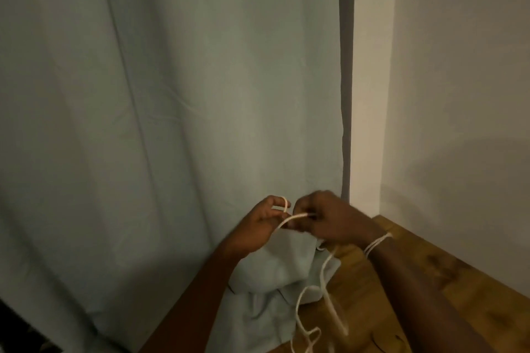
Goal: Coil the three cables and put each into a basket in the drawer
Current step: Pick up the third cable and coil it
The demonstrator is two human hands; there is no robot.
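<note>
Two hands meet in front of a pale curtain (172, 123). The left hand (259, 223) has a white cable (324, 269) looped over its fingertips. The right hand (324, 221) pinches the same cable just beside it. The slack hangs down in loose loops over a wooden table (430, 266) on the right.

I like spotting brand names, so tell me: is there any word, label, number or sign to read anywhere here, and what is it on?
None: no text can be read in this view.
The white cable, held in the left hand and the right hand, shows no print.
The pale curtain, the wall and the wooden surface are plain.
</note>
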